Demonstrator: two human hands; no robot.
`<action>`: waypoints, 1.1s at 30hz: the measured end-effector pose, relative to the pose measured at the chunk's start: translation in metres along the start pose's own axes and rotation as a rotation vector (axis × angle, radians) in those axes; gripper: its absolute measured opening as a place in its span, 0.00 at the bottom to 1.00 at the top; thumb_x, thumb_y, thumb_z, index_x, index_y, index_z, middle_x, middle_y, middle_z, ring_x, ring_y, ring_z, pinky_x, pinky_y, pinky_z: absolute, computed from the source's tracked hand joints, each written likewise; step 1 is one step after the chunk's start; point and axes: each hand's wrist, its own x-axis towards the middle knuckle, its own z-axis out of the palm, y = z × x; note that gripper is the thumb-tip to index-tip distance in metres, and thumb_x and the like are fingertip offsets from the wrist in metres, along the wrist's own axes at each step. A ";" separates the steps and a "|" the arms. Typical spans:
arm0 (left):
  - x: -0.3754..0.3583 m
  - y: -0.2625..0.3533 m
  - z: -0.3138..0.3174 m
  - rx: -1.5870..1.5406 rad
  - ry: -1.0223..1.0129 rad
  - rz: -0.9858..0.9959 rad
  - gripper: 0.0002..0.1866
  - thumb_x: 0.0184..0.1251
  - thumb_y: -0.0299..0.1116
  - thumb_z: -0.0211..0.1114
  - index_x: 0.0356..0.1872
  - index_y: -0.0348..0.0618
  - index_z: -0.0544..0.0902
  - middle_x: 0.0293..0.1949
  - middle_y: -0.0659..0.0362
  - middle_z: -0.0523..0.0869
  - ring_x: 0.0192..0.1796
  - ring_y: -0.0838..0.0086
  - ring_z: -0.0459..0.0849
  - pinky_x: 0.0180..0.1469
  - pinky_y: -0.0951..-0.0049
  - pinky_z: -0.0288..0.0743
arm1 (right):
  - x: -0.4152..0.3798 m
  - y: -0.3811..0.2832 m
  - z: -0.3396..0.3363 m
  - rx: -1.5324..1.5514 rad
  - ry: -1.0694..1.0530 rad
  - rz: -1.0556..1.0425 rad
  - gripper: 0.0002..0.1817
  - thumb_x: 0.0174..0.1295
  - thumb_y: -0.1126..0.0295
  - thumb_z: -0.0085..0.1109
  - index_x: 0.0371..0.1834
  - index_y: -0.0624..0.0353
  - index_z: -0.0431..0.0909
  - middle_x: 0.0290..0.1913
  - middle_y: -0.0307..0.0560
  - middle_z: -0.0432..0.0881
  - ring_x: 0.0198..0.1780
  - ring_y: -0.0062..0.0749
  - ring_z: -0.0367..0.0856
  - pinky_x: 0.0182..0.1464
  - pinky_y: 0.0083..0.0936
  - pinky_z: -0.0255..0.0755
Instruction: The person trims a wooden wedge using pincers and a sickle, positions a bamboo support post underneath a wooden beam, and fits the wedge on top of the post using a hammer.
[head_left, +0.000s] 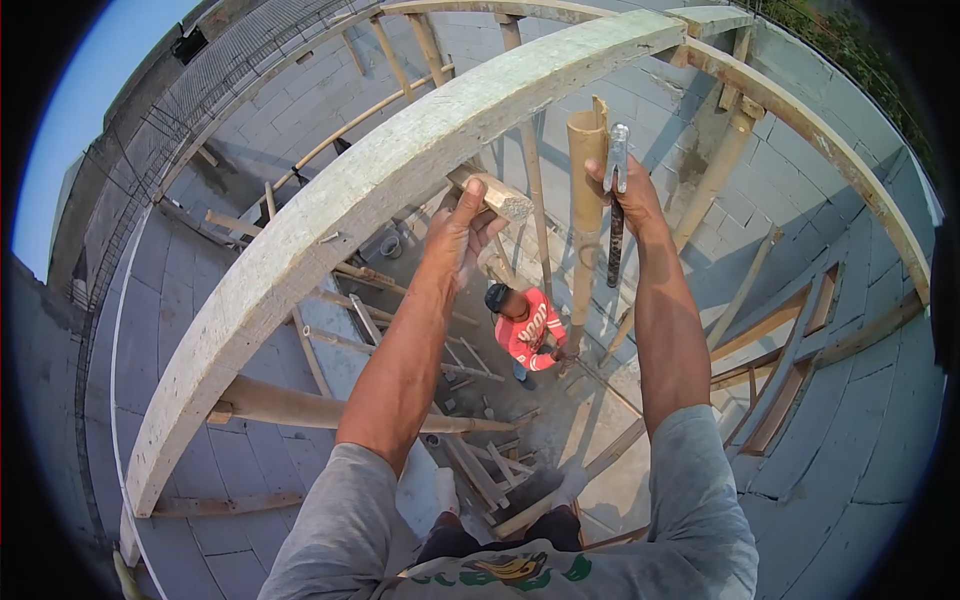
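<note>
Under the long pale wooden beam (pixel 400 130), my left hand (pixel 462 230) is closed around a short squared piece of wood (pixel 510 200), its cut end facing right. My right hand (pixel 638 195) grips a claw hammer (pixel 618 150), metal head up and dark handle (pixel 614 245) pointing down. Beside the hammer stands a thick bamboo pole (pixel 586 150) with a split top, and the right thumb overlaps its edge. Part of the left fingers is hidden behind the wood.
Below, a person in a red shirt (pixel 527 325) stands near the pole's foot. Bamboo props (pixel 725 170) support the timber frame (pixel 820 150) at right. Block walls (pixel 850 400) surround the space. Loose lumber (pixel 480 475) lies on the floor, and a bucket (pixel 390 245) stands at left.
</note>
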 end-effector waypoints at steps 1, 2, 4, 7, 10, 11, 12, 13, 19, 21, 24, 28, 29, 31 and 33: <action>0.003 -0.002 0.002 0.014 0.006 0.006 0.35 0.60 0.52 0.73 0.58 0.35 0.73 0.49 0.56 0.83 0.48 0.71 0.85 0.48 0.75 0.83 | 0.003 0.000 0.005 -0.002 -0.003 0.047 0.26 0.46 0.53 0.80 0.41 0.58 0.81 0.26 0.33 0.78 0.22 0.16 0.72 0.22 0.17 0.64; 0.007 -0.002 0.003 0.027 0.013 0.013 0.35 0.60 0.53 0.73 0.57 0.34 0.73 0.49 0.56 0.83 0.48 0.71 0.85 0.48 0.75 0.84 | 0.001 0.002 0.011 -0.011 -0.006 0.063 0.26 0.46 0.52 0.80 0.40 0.58 0.81 0.26 0.33 0.79 0.21 0.17 0.72 0.22 0.17 0.64; 0.012 -0.001 0.006 0.060 0.058 0.012 0.35 0.60 0.54 0.72 0.56 0.35 0.75 0.49 0.56 0.83 0.49 0.71 0.85 0.49 0.74 0.83 | -0.007 0.007 0.024 -0.025 -0.018 0.097 0.26 0.46 0.51 0.80 0.39 0.57 0.81 0.27 0.34 0.80 0.20 0.17 0.72 0.20 0.17 0.64; 0.019 0.007 0.010 0.024 0.118 -0.005 0.36 0.59 0.54 0.74 0.57 0.34 0.75 0.48 0.56 0.83 0.46 0.72 0.84 0.46 0.76 0.83 | -0.023 0.016 0.046 0.025 -0.029 0.086 0.25 0.46 0.56 0.81 0.41 0.59 0.82 0.31 0.37 0.83 0.28 0.19 0.78 0.29 0.20 0.72; 0.024 0.006 0.005 0.035 0.092 0.047 0.35 0.60 0.53 0.73 0.58 0.36 0.74 0.48 0.57 0.83 0.47 0.72 0.84 0.46 0.77 0.82 | -0.028 0.023 0.059 0.122 -0.093 0.124 0.25 0.45 0.61 0.82 0.43 0.61 0.82 0.34 0.38 0.84 0.34 0.23 0.81 0.38 0.24 0.75; 0.022 0.007 0.006 0.052 0.089 0.052 0.34 0.61 0.55 0.72 0.58 0.38 0.75 0.49 0.57 0.83 0.48 0.73 0.84 0.47 0.76 0.82 | -0.031 0.022 0.063 0.143 -0.123 0.133 0.24 0.45 0.62 0.82 0.42 0.60 0.82 0.34 0.38 0.84 0.34 0.23 0.81 0.38 0.24 0.75; 0.019 0.008 0.007 0.069 0.085 0.059 0.34 0.61 0.57 0.70 0.57 0.40 0.76 0.49 0.58 0.83 0.49 0.74 0.83 0.49 0.76 0.81 | -0.033 0.021 0.065 0.164 -0.153 0.140 0.24 0.45 0.62 0.82 0.42 0.60 0.82 0.34 0.38 0.84 0.34 0.23 0.81 0.38 0.24 0.75; 0.016 0.009 0.008 0.085 0.082 0.066 0.33 0.61 0.59 0.69 0.57 0.43 0.76 0.50 0.59 0.83 0.50 0.74 0.83 0.50 0.76 0.80 | -0.035 0.021 0.066 0.150 -0.159 0.137 0.23 0.45 0.62 0.82 0.42 0.60 0.82 0.34 0.38 0.84 0.34 0.23 0.81 0.38 0.23 0.75; -0.001 0.001 -0.027 -0.036 0.074 0.096 0.32 0.62 0.59 0.67 0.55 0.42 0.77 0.49 0.58 0.84 0.51 0.73 0.84 0.49 0.76 0.83 | -0.054 0.013 0.071 0.096 -0.235 0.081 0.25 0.47 0.64 0.81 0.46 0.63 0.81 0.38 0.40 0.85 0.36 0.23 0.81 0.41 0.22 0.76; -0.014 -0.003 -0.031 -0.179 0.080 0.146 0.32 0.63 0.59 0.66 0.55 0.41 0.76 0.50 0.57 0.84 0.53 0.71 0.84 0.51 0.74 0.83 | -0.059 0.020 0.083 -0.039 -0.210 0.051 0.27 0.45 0.62 0.82 0.46 0.62 0.82 0.36 0.41 0.86 0.37 0.26 0.82 0.42 0.25 0.76; -0.046 -0.004 -0.041 -0.305 0.105 0.201 0.33 0.63 0.58 0.65 0.58 0.42 0.74 0.53 0.56 0.83 0.54 0.69 0.84 0.52 0.72 0.84 | -0.085 0.016 0.101 -0.073 -0.267 0.063 0.31 0.43 0.62 0.83 0.50 0.62 0.81 0.39 0.43 0.86 0.40 0.27 0.82 0.46 0.26 0.76; -0.103 -0.006 -0.062 -0.328 0.172 0.238 0.35 0.66 0.59 0.63 0.65 0.45 0.71 0.59 0.56 0.80 0.58 0.68 0.82 0.56 0.67 0.81 | -0.121 0.016 0.128 -0.025 -0.321 0.046 0.33 0.41 0.64 0.84 0.52 0.62 0.80 0.40 0.44 0.87 0.42 0.28 0.83 0.48 0.27 0.76; -0.123 -0.002 -0.067 -0.306 0.194 0.225 0.35 0.66 0.59 0.62 0.65 0.45 0.70 0.59 0.56 0.80 0.59 0.68 0.81 0.57 0.67 0.80 | -0.130 0.017 0.133 0.015 -0.376 0.121 0.33 0.41 0.65 0.84 0.51 0.62 0.80 0.40 0.43 0.86 0.43 0.29 0.83 0.48 0.28 0.77; -0.156 0.010 -0.062 -0.239 0.295 0.235 0.36 0.67 0.60 0.60 0.67 0.44 0.69 0.61 0.56 0.79 0.61 0.68 0.79 0.60 0.64 0.76 | -0.150 0.027 0.146 0.043 -0.397 0.079 0.33 0.40 0.65 0.84 0.51 0.62 0.79 0.41 0.44 0.86 0.43 0.29 0.83 0.48 0.28 0.77; -0.172 0.025 -0.062 -0.224 0.360 0.231 0.36 0.68 0.59 0.60 0.67 0.43 0.69 0.60 0.55 0.79 0.60 0.68 0.80 0.60 0.63 0.76 | -0.170 0.027 0.157 0.011 -0.428 0.041 0.33 0.40 0.65 0.85 0.51 0.62 0.79 0.44 0.46 0.85 0.45 0.30 0.83 0.49 0.29 0.77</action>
